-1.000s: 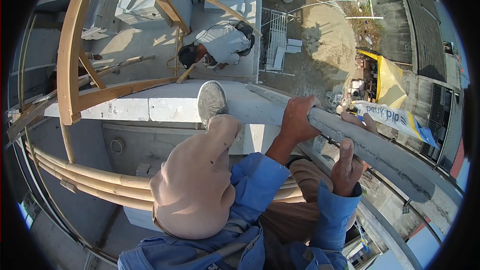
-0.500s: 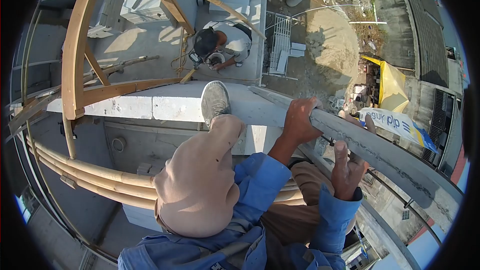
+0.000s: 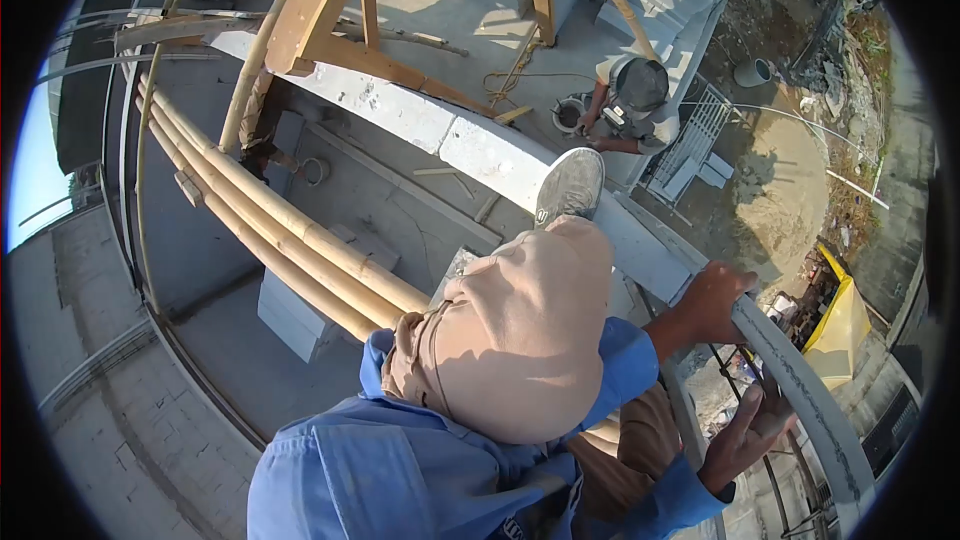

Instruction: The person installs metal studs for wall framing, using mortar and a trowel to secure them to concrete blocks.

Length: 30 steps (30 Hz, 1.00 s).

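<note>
A long grey bar (image 3: 808, 380) with a rough dark streak along its face runs down the right side of the head view. Near its upper end, my left hand (image 3: 712, 308) is closed over it. Lower down, my right hand (image 3: 742, 438) cups the bar from the near side, thumb raised and fingers partly hidden behind it. My shoe (image 3: 570, 185) rests on the white block wall (image 3: 490, 155), with that knee bent high in front of me.
Bamboo poles (image 3: 290, 225) and a timber frame (image 3: 320, 0) stand at the left. Below, a person in a cap (image 3: 640, 90) crouches beside a bucket (image 3: 570, 115). A sand pile (image 3: 785, 190) and yellow tarp (image 3: 835, 330) lie far down on the right, beyond the wall's drop.
My view has swung left, so the wall, bar and crouching person appear further right and tilted. Both hands stay at the bar. The crouching person has lifted their head slightly.
</note>
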Tool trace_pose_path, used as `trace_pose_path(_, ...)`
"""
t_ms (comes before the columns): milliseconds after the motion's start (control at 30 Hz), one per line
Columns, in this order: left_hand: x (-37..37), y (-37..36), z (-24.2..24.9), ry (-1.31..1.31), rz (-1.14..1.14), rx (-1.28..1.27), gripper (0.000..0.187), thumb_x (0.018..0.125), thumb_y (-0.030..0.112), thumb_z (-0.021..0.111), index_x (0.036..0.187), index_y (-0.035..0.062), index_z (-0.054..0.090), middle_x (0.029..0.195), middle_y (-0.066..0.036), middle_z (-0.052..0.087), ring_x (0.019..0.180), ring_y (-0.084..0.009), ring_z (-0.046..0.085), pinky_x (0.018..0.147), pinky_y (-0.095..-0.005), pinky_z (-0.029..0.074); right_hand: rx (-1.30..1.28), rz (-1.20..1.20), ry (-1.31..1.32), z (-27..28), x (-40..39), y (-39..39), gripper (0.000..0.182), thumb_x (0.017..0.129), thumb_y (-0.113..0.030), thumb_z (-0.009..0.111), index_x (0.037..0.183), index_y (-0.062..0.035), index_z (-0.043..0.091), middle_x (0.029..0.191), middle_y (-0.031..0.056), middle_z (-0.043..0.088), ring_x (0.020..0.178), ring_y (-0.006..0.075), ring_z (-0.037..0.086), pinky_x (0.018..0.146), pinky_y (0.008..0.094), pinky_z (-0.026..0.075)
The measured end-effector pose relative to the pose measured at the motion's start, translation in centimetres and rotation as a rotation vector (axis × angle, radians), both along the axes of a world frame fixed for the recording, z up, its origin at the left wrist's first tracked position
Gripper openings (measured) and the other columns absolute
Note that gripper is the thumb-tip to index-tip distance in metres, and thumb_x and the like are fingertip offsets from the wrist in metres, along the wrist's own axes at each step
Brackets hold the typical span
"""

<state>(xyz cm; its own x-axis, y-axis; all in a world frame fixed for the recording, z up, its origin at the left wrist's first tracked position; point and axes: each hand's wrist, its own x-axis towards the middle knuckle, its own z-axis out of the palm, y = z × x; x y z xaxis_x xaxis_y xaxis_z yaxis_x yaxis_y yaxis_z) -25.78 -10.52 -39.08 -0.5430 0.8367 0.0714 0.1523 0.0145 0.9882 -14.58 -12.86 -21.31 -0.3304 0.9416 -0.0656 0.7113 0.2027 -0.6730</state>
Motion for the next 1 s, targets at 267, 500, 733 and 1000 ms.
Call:
trace_pose_path(267,0.7,0.9,-0.4,-0.054,-0.187,-0.094,0.077,0.06,0.047,0.086,0.118,0.0002,0.065,0.101,-0.018,0.067,0.096,-0.0381,0.065,0.094,-0.0473,0.045,-0.106,-0.016,-0.061,-1.8,1.7,-0.5,0.067,0.107,-0.03,0.06,0.156,0.0063,0.034,0.148,0.0257,0.05,0.131,0.034,0.056,0.109,0.0456,0.046)
trace_pose_path(500,0.8,0.8,-0.1,-0.031,-0.069,-0.024,0.072,0.06,0.046,0.087,0.111,0.0014,0.064,0.096,-0.017,0.066,0.094,-0.0387,0.064,0.091,-0.0482,0.045,-0.201,-0.003,-0.153,-1.8,1.4,-1.0,0.071,0.105,-0.039,0.062,0.16,-0.0027,0.035,0.146,0.0259,0.053,0.128,0.035,0.059,0.106,0.0452,0.049)
trace_pose_path(733,0.3,0.6,0.5,-0.044,0.076,0.1,0.048,0.06,0.04,0.086,0.084,0.0075,0.059,0.079,-0.016,0.061,0.081,-0.0404,0.061,0.082,-0.049,0.044,-0.346,0.147,-0.301,-2.1,1.4,-1.0,0.071,0.102,-0.04,0.066,0.157,-0.0019,0.041,0.139,0.0266,0.059,0.124,0.0356,0.062,0.104,0.0456,0.049)
trace_pose_path(1000,0.3,0.6,0.5,-0.035,0.088,0.107,0.047,0.06,0.037,0.086,0.082,0.0077,0.058,0.079,-0.016,0.061,0.081,-0.0404,0.06,0.081,-0.0481,0.043,-0.431,0.182,-0.384,-2.1,0.9,-1.3,0.07,0.099,-0.033,0.067,0.155,0.0003,0.043,0.134,0.0284,0.062,0.122,0.0389,0.062,0.104,0.048,0.047)
